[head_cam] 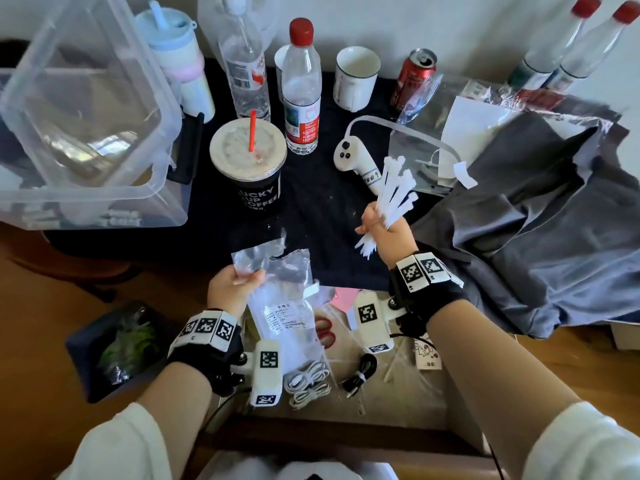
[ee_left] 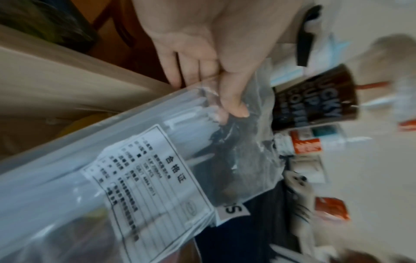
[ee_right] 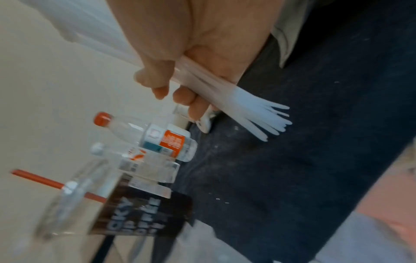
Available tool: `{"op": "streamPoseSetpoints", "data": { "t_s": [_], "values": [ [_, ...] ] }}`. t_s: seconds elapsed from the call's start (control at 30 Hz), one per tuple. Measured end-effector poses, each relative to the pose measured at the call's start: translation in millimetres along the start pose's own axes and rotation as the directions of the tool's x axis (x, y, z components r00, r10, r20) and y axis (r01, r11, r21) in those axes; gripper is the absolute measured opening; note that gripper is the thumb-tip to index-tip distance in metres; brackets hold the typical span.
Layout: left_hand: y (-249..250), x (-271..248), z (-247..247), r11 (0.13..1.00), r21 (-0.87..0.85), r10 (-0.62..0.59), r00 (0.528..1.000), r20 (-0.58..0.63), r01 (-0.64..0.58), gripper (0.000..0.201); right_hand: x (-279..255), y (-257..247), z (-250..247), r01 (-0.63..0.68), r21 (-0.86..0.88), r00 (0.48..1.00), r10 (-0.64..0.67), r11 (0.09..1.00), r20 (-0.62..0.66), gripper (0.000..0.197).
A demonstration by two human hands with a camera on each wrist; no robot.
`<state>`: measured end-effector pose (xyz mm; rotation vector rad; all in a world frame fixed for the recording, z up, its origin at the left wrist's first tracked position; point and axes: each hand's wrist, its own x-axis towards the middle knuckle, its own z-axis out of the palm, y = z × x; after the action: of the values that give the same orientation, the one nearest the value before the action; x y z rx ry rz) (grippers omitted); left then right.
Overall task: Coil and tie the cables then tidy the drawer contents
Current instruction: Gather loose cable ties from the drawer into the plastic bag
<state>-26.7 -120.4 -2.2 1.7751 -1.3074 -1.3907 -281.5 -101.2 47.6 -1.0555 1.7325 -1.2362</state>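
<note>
Now, ties out, bag in my other grip.
My right hand (head_cam: pixel 382 230) clenches a fanned bundle of white cable ties (head_cam: pixel 394 192) above the worktop's (head_cam: pixel 329 233) near edge; my left hand (head_cam: pixel 230 284) pinches the clear plastic bag (head_cam: pixel 277 289) over the drawer (head_cam: pixel 398 393).

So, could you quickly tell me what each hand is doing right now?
Left hand: pinching the clear plastic bag.
Right hand: gripping a bundle of white cable ties.

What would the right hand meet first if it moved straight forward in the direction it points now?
Probably the white controller: the right hand, gripping a cable tie bundle, points up-table toward it. Depth is unclear.
</note>
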Motion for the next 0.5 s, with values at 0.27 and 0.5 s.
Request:
{"op": "streamPoseSetpoints", "data": {
  "t_s": [0.27,0.5],
  "values": [
    [39,-13,14,0.904,-0.423,0.161,0.962,0.222,-0.054,0.014,-1,-2,0,-0.015,0.122,0.998,0.023,0.992,-0.063,0.028],
    [25,-8,35,0.975,-0.215,0.144,0.901,0.410,-0.058,0.034,-6,14,0,-0.054,0.165,0.997,0.062,0.985,-0.041,0.039]
  ]
}}
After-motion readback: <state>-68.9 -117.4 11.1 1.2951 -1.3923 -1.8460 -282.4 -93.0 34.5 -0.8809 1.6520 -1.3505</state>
